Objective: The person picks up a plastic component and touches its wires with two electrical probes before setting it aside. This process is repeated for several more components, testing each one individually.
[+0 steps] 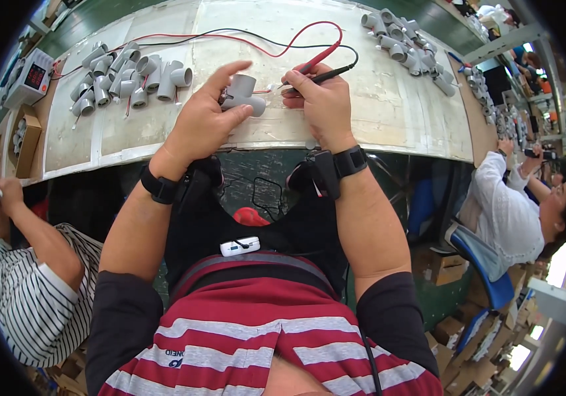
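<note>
My left hand (197, 125) is closed around a grey T-shaped pipe fitting (242, 87), with the thumb along its lower side and the index finger stretched past its top. A short red lead with a small pale connector (272, 88) runs out of the fitting toward the right. My right hand (328, 105) grips two test probes together, a red probe (320, 59) and a black probe (337, 72). Their tips point left, close to the connector; whether they touch it I cannot tell. Both hands are just above the pale worktable (388, 122).
Grey fittings with short leads lie in a pile (125, 78) at left and another pile (407, 45) at far right. Red and black cables (230, 33) cross the table toward a boxy meter (31, 76). A cardboard box (29, 142) is at left; co-workers sit on both sides.
</note>
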`<state>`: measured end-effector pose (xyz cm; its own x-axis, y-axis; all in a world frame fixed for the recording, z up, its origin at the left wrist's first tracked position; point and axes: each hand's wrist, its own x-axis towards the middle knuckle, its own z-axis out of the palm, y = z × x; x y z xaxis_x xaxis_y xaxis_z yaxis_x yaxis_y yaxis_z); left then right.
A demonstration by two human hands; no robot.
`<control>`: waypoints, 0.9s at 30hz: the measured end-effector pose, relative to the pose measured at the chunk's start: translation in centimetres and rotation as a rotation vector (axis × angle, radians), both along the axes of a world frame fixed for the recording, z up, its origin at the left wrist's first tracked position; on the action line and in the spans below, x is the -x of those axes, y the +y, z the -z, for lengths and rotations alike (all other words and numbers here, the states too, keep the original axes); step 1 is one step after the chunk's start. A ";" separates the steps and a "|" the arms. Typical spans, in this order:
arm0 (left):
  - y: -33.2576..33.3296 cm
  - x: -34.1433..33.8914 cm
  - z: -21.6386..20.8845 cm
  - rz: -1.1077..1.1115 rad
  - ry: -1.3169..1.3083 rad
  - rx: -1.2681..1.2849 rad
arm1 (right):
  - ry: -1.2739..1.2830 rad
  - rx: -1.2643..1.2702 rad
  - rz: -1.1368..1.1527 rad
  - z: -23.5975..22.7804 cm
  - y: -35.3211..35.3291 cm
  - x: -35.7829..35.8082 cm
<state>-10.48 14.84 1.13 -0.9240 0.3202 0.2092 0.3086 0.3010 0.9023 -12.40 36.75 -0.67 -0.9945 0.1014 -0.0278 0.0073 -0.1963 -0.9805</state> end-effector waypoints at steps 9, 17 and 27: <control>-0.5 0.4 -0.6 -0.050 0.347 0.292 | 0.036 -0.154 0.027 -0.2 0.2 -0.1; -0.9 -0.4 0.7 0.106 0.584 0.499 | 0.045 -0.190 0.035 0.5 0.4 -0.2; -0.9 -1.2 0.5 0.113 0.416 0.476 | 0.101 -0.348 0.013 1.5 0.1 0.0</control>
